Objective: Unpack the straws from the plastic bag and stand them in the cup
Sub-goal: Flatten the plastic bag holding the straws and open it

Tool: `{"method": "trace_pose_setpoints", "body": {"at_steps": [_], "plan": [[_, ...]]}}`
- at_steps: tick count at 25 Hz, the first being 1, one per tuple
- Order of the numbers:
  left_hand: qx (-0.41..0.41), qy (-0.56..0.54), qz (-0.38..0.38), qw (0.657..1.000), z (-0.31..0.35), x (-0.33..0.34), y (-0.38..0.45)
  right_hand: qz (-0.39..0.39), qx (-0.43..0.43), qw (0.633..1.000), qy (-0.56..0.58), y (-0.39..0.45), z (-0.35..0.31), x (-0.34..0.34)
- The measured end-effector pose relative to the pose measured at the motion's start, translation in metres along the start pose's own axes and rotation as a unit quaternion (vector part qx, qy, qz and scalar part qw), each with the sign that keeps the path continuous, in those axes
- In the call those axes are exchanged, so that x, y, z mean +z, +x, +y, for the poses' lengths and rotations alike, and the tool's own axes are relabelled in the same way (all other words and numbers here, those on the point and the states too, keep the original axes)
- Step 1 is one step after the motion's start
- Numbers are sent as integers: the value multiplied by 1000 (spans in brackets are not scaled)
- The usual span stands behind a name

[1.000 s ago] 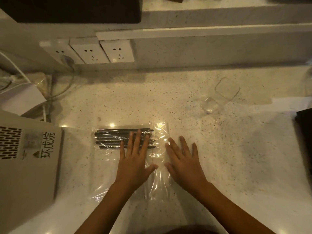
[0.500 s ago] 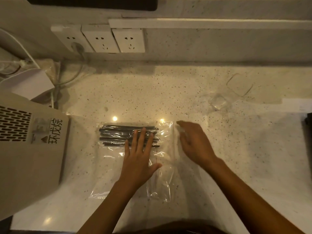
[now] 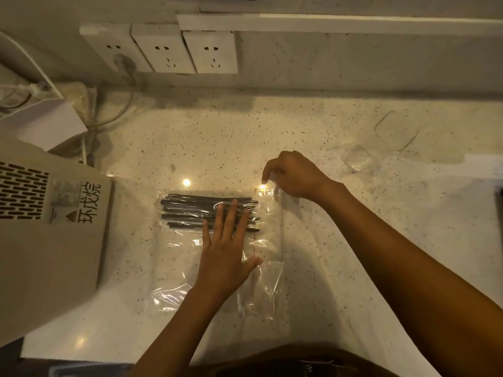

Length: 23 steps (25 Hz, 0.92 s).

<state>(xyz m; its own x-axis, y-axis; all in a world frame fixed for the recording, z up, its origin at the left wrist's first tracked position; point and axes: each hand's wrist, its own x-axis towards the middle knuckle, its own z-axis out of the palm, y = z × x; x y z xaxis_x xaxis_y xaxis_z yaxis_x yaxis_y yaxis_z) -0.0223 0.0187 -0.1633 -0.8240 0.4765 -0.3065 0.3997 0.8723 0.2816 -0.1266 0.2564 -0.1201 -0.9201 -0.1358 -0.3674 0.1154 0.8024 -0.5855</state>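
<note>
A clear plastic bag (image 3: pixel 269 284) lies flat on the speckled counter, with several dark straws (image 3: pixel 190 210) bundled sideways in its far end. My left hand (image 3: pixel 226 251) presses flat on the bag, fingers spread over the right ends of the straws. My right hand (image 3: pixel 294 172) is at the bag's far right corner, fingers curled and pinching the plastic edge there. A clear square plastic cup (image 3: pixel 381 142) stands on the counter to the far right, apart from both hands.
A beige appliance (image 3: pixel 49 240) with vent slots and a label fills the left side, close to the bag. Wall sockets (image 3: pixel 163 50) with a plugged cable sit at the back left. A dark object (image 3: pixel 499 202) shows at the right edge.
My right hand has left the bag's surface and moved up and right to its far right corner, pinching the edge. My left hand stays flat on the bag.
</note>
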Motion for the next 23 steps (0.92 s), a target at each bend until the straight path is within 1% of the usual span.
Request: {"method": "trace_pose_setpoints", "body": {"at_steps": [2,4,7,10,12,14,16,17,19,21,23], "plan": [[-6,-5,-5,1000,0,-1,1,-50,-2,998,-42,6,-1,-3],[-7,-5,-8,1000,0,-2,1,-87,0,995,-48,10,-3,-5],[-7,-9,-4,1000,-1,-2,0,-111,5,991,-73,15,-7,-7],[-7,-12,5,1000,-3,0,-3,-129,2,991,-48,14,-5,-11],[-5,-10,6,1000,-8,1,-4,-153,-38,987,0,12,1,-17],[3,-16,8,1000,-14,2,-6,-153,-66,983,83,9,5,-16],[12,-25,13,1000,-20,4,-8,-150,-56,970,183,4,11,-8],[16,-30,14,999,-22,5,-9,-161,-51,963,210,2,14,-3],[19,-38,15,999,-24,5,-9,-161,-61,967,190,-2,19,7],[22,-43,14,999,-25,5,-8,-120,-69,978,156,-5,21,14],[24,-48,15,998,-26,4,-8,-78,-77,979,174,-8,21,17]]}}
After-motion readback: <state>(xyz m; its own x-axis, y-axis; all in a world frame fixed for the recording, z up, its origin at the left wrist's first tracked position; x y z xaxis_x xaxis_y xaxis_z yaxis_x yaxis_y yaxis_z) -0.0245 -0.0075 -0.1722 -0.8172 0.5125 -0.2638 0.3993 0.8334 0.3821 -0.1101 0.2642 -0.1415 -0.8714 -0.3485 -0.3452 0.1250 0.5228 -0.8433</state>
